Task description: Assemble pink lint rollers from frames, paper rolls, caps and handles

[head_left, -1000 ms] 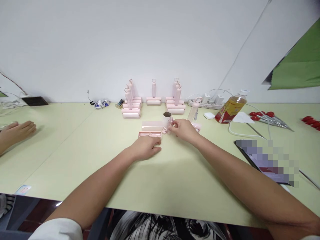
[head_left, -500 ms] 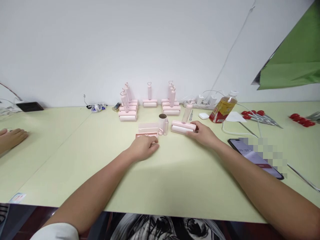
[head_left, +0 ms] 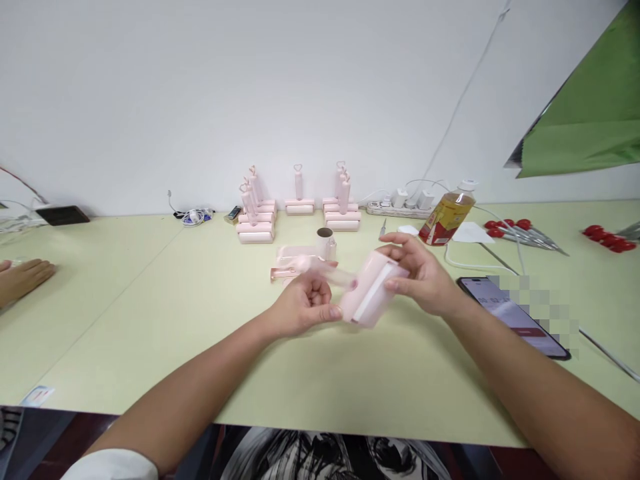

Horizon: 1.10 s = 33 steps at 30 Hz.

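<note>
I hold a pink lint roller [head_left: 373,293] above the pale green table [head_left: 200,320]. My right hand [head_left: 423,277] grips its roller head, fingers curled around the far end. My left hand [head_left: 305,303] is closed on the roller's pale pink handle, which is blurred. Just behind my hands lie a clear pink cover [head_left: 295,255] and a pink tray piece [head_left: 283,273] on the table. A brown cardboard tube [head_left: 325,241] stands upright there with a small pink part beside it.
Several assembled pink rollers [head_left: 300,207] stand in groups near the wall. A power strip [head_left: 403,208], a bottle of amber liquid [head_left: 447,213], red artificial flowers [head_left: 520,230] and a phone [head_left: 510,317] lie to the right. Another person's hand [head_left: 23,277] rests at the left edge.
My right hand lifted the pink roller off the table and brought it toward me. My left hand left the tray piece and closed on the roller's handle.
</note>
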Available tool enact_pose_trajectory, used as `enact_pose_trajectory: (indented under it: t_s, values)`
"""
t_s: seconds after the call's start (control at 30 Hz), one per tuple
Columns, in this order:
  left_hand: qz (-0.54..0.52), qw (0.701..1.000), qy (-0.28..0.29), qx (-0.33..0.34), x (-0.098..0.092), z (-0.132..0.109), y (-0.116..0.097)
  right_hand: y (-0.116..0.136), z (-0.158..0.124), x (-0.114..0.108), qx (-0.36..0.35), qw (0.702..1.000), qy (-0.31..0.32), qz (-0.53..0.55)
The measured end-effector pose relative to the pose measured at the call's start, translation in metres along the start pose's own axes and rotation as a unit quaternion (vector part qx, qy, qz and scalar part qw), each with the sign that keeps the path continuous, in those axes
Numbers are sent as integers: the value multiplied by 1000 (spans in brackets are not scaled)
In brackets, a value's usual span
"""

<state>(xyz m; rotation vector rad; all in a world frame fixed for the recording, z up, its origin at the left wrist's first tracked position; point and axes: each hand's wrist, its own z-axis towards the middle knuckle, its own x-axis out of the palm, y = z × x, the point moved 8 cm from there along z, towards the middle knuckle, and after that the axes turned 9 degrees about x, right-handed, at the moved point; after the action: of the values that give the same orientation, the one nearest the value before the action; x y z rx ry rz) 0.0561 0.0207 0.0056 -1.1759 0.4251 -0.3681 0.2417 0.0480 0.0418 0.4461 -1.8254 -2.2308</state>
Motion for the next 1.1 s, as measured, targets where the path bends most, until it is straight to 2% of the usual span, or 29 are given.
enact_pose_trajectory:
  t_s: [0.07, 0.17, 0.23, 0.3, 0.37, 0.43, 0.5, 0.53, 0.57, 0.63, 0.7, 0.77, 0.9, 1.1]
  values:
    - [-17, 999, -23, 21, 4, -1, -3, -5, -3, 21, 10, 1000, -6, 27]
    - [-4, 994, -94, 57, -2, -3, -6, -23, -5, 49, 58, 993, -5, 99]
    - [7, 990, -123, 73, -8, -4, -6, -33, -8, 67, 95, 987, 34, 126]
    - [4, 986, -144, 88, -14, -5, -7, -37, -9, 75, 113, 985, 67, 116]
    - [-23, 978, -185, 97, -26, -6, -7, -35, -6, 65, 110, 990, 55, 73]
    - [-61, 962, -249, 98, -43, -9, -6, -31, 4, 37, 99, 995, 9, -9]
    - [-95, 937, -320, 103, -64, -12, -7, -29, 19, 6, 101, 983, -14, -156]
    - [-105, 924, -350, 109, -73, -13, -8, -29, 28, -12, 95, 960, -34, -260]
    - [-111, 913, -376, 114, -81, -14, -9, -29, 36, -28, 88, 921, -57, -374]
    - [-117, 897, -409, 118, -91, -15, -9, -36, 52, -46, 84, 828, -39, -553]
    - [-121, 895, -415, 108, -93, -14, -6, -49, 64, -49, 89, 779, 18, -620]
    - [-119, 904, -399, 93, -90, -12, -2, -59, 71, -41, 91, 767, 61, -632]
    - [-94, 920, -371, 90, -86, -12, 1, -61, 79, -18, 77, 774, 87, -623]
    - [-89, 920, -375, 76, -89, -11, 5, -60, 80, 3, 63, 796, 101, -593]
